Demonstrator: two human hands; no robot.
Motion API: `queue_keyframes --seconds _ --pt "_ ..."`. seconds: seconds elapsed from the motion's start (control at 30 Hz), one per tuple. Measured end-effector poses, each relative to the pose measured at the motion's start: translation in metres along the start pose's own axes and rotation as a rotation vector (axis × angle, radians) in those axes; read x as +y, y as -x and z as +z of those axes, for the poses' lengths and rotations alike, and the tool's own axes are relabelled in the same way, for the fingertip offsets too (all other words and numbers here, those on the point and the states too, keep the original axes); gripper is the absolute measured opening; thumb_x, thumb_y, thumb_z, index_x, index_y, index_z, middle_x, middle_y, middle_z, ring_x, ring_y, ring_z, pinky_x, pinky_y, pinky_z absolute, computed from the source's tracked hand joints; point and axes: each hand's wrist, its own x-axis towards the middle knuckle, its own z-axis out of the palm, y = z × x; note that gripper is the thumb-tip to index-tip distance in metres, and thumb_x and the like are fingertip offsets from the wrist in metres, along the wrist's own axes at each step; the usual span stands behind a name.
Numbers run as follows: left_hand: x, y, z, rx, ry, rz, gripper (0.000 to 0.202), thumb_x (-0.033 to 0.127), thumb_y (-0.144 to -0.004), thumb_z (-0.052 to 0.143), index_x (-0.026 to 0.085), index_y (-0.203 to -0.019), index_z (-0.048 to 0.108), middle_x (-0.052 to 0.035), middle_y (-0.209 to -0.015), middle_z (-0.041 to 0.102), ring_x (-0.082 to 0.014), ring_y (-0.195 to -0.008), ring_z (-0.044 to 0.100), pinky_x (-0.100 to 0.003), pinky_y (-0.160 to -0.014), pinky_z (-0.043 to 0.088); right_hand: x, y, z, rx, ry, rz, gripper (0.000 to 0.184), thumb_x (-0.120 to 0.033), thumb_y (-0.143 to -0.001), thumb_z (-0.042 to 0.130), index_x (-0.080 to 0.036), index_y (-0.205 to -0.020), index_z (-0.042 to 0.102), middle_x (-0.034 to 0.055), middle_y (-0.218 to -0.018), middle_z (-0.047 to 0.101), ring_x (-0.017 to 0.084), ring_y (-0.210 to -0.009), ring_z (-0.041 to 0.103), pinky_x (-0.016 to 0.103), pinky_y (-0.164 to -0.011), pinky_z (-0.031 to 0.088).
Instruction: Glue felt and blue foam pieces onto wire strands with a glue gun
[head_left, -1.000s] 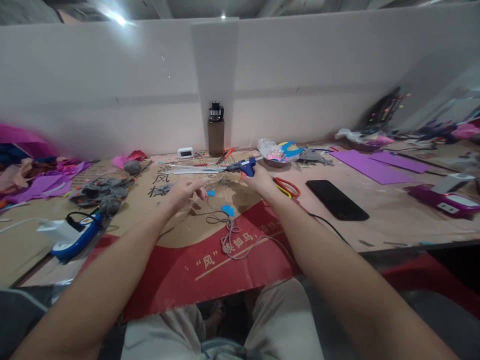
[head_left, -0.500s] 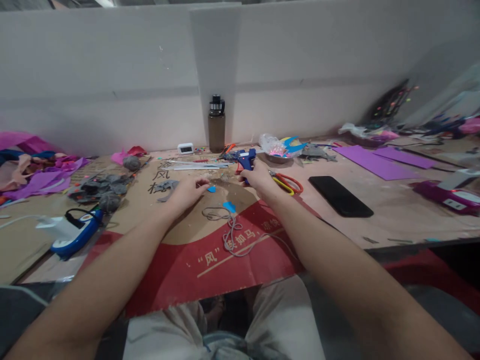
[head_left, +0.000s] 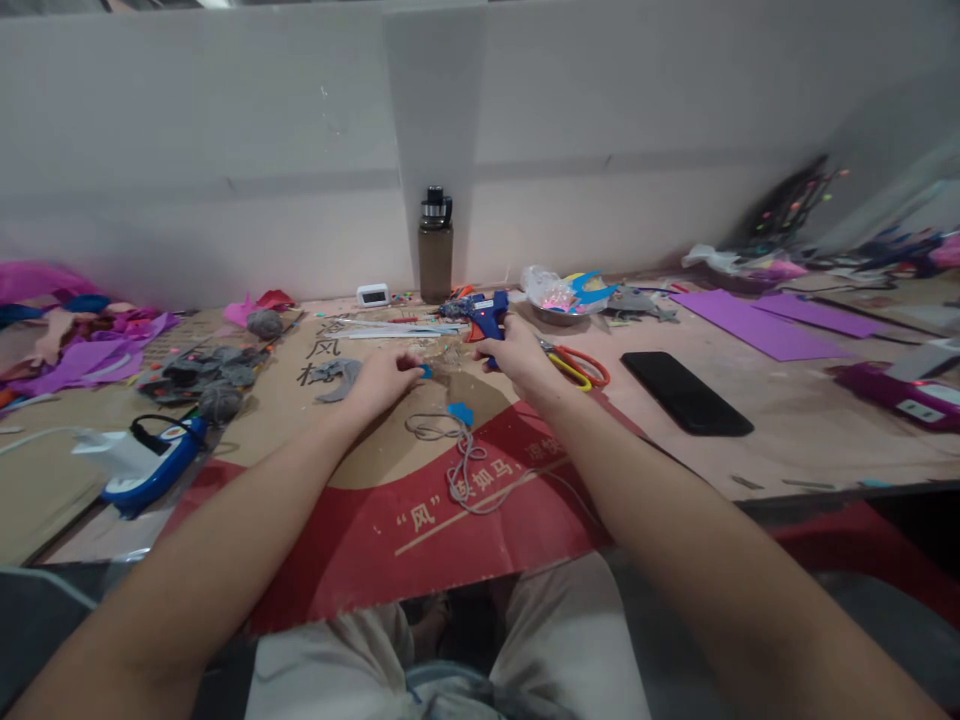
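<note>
One slip could cause burns: right hand (head_left: 523, 354) grasps glue gun (head_left: 489, 313); left hand (head_left: 384, 382) at blue scrap (head_left: 427, 371), grip unclear.

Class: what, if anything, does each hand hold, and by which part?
The right hand holds the glue gun by its handle. The left hand is at a blue scrap; whether it grips it cannot be told.

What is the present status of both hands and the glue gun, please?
Right hand: holding glue gun. Left hand: at farther blue piece, grip unclear. Nearby: cord loose on cardboard, scissors beside right hand.
</note>
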Motion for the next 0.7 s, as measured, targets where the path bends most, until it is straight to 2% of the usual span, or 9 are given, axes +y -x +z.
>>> queue_keyframes --seconds 0.1,0.23,0.33,0.43,0.57,0.63,0.7 --pt "0.003 0.004 -0.007 0.05 0.45 -0.204 0.007 0.018 -0.077 0.063 0.015 -0.078 0.058 -0.0022 -0.06 0.062 -0.0103 -0.048 0.055 -0.024 -0.053 0.046 -0.004 0.004 0.001 -0.039 -0.019 -0.03 0.015 -0.018 -0.082 0.05 -0.021 -0.094 0.042 0.0032 -0.09 0.064 0.008 -0.061 0.055 0.017 -0.046 0.044" --pt "0.01 0.009 -0.019 0.127 0.767 -0.249 0.012 0.013 -0.072 0.068 0.013 -0.074 0.056 -0.0027 -0.062 0.064 -0.0101 -0.056 0.061 -0.022 -0.057 0.049 -0.007 0.01 0.003 -0.073 -0.029 -0.122 0.013 -0.024 -0.083 0.051 -0.02 -0.094 0.044 0.0009 -0.085 0.061 0.008 -0.058 0.051 0.019 -0.046 0.043" --pt "0.013 0.01 -0.026 0.196 0.842 -0.273 0.012 0.013 -0.073 0.067 0.014 -0.071 0.056 -0.0003 -0.061 0.062 -0.0083 -0.055 0.059 -0.019 -0.053 0.045 -0.008 0.013 0.003 -0.087 0.078 -0.156 0.016 -0.027 -0.084 0.05 -0.021 -0.098 0.046 -0.0018 -0.077 0.056 0.008 -0.055 0.049 0.02 -0.048 0.044" --pt "0.013 0.01 -0.028 0.217 0.865 -0.308 0.012 0.013 -0.075 0.065 0.015 -0.067 0.056 0.0021 -0.056 0.058 -0.0061 -0.05 0.052 -0.019 -0.051 0.041 -0.01 0.017 0.003 -0.089 0.208 -0.199 0.024 -0.031 -0.086 0.049 -0.022 -0.107 0.047 -0.0007 -0.079 0.057 0.01 -0.055 0.05 0.023 -0.052 0.046" --pt "0.014 0.013 -0.028 0.192 0.91 -0.284 0.014 0.014 -0.075 0.064 0.015 -0.066 0.054 0.0024 -0.055 0.054 -0.0052 -0.049 0.048 -0.018 -0.049 0.039 -0.015 0.024 0.003 -0.063 0.383 -0.253 0.039 -0.03 -0.086 0.05 -0.025 -0.124 0.045 0.0049 -0.098 0.063 0.019 -0.082 0.061 0.031 -0.067 0.052" --pt "0.016 0.014 -0.029 0.179 0.932 -0.265 0.014 0.014 -0.075 0.064 0.014 -0.066 0.054 0.0021 -0.056 0.054 -0.005 -0.049 0.048 -0.018 -0.049 0.038 -0.016 0.027 0.004 -0.053 0.457 -0.262 0.043 -0.031 -0.086 0.051 -0.026 -0.128 0.044 0.0065 -0.106 0.063 0.023 -0.096 0.06 0.036 -0.074 0.053" --pt "0.018 0.015 -0.029 0.191 0.943 -0.267 0.013 0.014 -0.074 0.065 0.014 -0.067 0.054 0.0021 -0.057 0.053 -0.0051 -0.05 0.048 -0.018 -0.049 0.038 -0.016 0.029 0.004 -0.064 0.485 -0.294 0.045 -0.031 -0.086 0.051 -0.027 -0.13 0.043 0.0073 -0.109 0.062 0.025 -0.103 0.059 0.039 -0.077 0.053"
